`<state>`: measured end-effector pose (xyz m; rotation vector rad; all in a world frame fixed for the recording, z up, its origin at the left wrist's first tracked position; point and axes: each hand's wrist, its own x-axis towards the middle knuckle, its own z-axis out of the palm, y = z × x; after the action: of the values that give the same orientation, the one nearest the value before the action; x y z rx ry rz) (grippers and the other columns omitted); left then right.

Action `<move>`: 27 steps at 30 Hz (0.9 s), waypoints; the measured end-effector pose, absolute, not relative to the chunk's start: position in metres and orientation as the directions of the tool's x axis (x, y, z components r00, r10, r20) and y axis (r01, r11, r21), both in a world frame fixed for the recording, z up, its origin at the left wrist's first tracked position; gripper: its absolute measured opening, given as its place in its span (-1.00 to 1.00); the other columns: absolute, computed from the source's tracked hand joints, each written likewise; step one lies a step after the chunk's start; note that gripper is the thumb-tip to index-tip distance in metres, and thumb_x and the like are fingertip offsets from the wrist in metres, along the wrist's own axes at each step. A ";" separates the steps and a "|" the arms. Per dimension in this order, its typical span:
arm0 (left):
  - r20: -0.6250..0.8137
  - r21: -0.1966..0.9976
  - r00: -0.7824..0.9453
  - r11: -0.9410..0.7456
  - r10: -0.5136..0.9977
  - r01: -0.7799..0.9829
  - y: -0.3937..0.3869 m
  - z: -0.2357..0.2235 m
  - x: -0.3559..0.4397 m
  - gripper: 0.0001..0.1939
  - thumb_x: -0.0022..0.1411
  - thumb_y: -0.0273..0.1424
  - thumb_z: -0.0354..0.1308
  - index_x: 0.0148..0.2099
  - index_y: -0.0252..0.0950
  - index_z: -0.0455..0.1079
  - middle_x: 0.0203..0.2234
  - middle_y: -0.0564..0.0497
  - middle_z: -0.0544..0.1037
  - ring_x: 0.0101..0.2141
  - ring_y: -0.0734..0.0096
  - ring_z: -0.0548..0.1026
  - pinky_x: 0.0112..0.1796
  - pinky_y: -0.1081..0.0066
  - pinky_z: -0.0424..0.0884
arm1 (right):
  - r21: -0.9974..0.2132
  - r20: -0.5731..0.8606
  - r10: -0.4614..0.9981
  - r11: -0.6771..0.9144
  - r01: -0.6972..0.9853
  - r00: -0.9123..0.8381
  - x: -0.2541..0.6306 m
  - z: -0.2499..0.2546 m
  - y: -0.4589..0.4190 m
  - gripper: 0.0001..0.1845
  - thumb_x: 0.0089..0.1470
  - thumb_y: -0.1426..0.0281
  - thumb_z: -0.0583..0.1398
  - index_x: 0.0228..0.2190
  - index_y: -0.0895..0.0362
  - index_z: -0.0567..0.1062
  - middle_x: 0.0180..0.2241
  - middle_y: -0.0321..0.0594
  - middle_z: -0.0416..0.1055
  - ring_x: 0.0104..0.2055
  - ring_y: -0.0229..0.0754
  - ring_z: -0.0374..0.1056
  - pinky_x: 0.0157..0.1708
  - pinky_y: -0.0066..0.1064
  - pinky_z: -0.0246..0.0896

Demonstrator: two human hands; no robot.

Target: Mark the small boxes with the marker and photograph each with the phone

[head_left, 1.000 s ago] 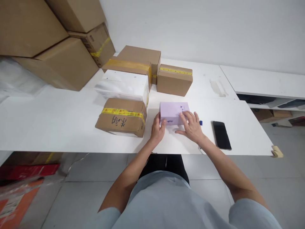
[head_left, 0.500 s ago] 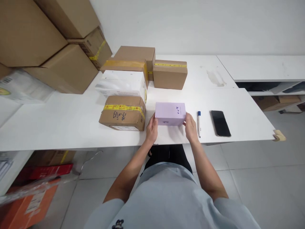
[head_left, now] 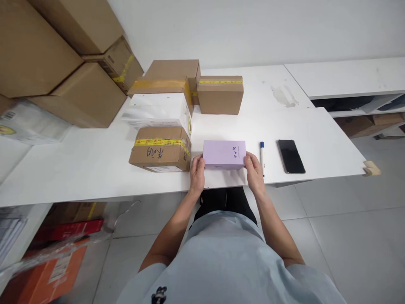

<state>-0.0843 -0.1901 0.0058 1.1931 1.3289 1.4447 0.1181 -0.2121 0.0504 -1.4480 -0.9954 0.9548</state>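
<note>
While the left hand [head_left: 197, 172] grips one end of the lilac box [head_left: 224, 153] and the right hand [head_left: 254, 171] has the other, the step looks like steadying it near the front edge of the bench [head_left: 319, 143]; can't tell if it's fully resting there. Any shift probably wants even pressure from both sides. Left is tight, with a taped carton [head_left: 160, 152] just beside that hand, and a marker [head_left: 262, 155] crowds the right. Behind the box there's more room.
</note>
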 end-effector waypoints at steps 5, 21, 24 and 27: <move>0.142 0.989 -0.202 -0.147 0.969 -0.010 -0.196 -0.001 -0.088 -0.48 0.34 0.05 0.04 0.11 -0.21 0.41 0.04 -0.12 0.52 0.11 0.20 0.45 0.14 0.21 0.38 | -0.995 0.071 0.953 0.049 0.082 0.294 0.118 0.042 -0.214 -0.49 0.15 -0.03 0.16 0.01 -0.03 0.50 0.07 -0.16 0.50 0.15 0.00 0.38 0.17 -0.08 0.27; 0.106 0.984 -0.062 -0.114 0.992 -0.139 -0.223 -0.016 -0.090 -0.50 0.16 -0.07 0.28 0.07 -0.23 0.44 0.16 -0.14 0.49 0.16 0.07 0.46 0.19 0.05 0.37 | -0.994 0.111 0.944 0.111 0.016 0.311 0.128 0.010 -0.239 -0.72 0.06 0.16 0.26 -0.22 0.03 0.48 0.10 -0.07 0.49 0.11 0.00 0.44 0.17 -0.02 0.28; 0.084 0.987 -0.081 -0.094 0.993 -0.130 -0.224 -0.009 -0.089 -0.54 0.20 -0.03 0.22 -0.01 -0.23 0.48 0.11 -0.13 0.53 0.15 0.10 0.45 0.19 0.10 0.35 | -0.998 0.060 0.945 0.066 -0.008 0.321 0.132 0.013 -0.237 -0.71 0.09 0.13 0.22 -0.25 0.05 0.51 0.03 -0.12 0.53 0.08 -0.02 0.44 0.12 -0.04 0.31; 0.054 0.995 -0.136 -0.064 0.989 -0.075 -0.220 0.002 -0.087 -0.53 0.25 0.07 0.10 -0.17 -0.25 0.48 -0.07 -0.12 0.60 0.04 0.19 0.51 0.09 0.20 0.42 | -1.000 -0.025 0.941 -0.021 -0.016 0.338 0.134 0.022 -0.233 -0.58 0.14 0.00 0.14 -0.23 0.08 0.52 -0.10 -0.14 0.56 -0.06 -0.07 0.47 -0.04 -0.11 0.39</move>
<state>-0.0866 -0.2201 0.0016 1.1264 1.2185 1.3882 0.1343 -0.2329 0.0220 -1.3614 -0.9314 0.9732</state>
